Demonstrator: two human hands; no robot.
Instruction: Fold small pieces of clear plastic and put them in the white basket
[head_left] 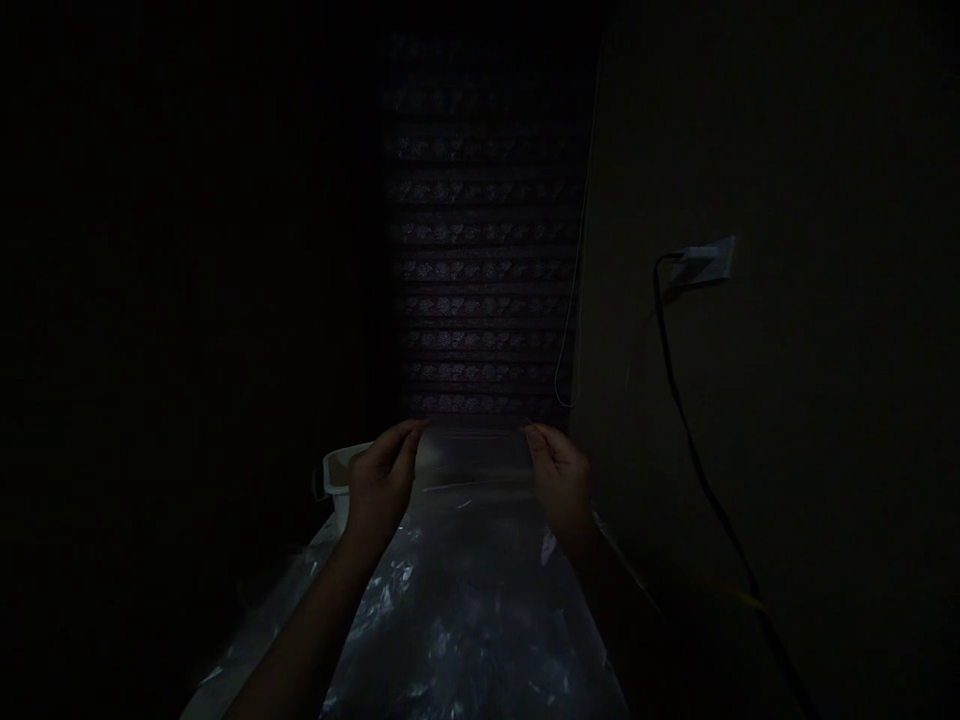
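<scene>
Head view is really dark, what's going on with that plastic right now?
A person holds up the far edge of a clear, crinkled plastic sheet, pinching it at two corners with the left hand and the right hand. The sheet is stretched between them and runs back towards the camera. A white plastic tub sits just behind the left hand. Beyond is a patterned roller blind; a black cable hangs from a wall socket on the right.

Clear glossy plastic sheet (465, 600); dark flower-banded blind (484, 230); black cable (697, 440).
</scene>
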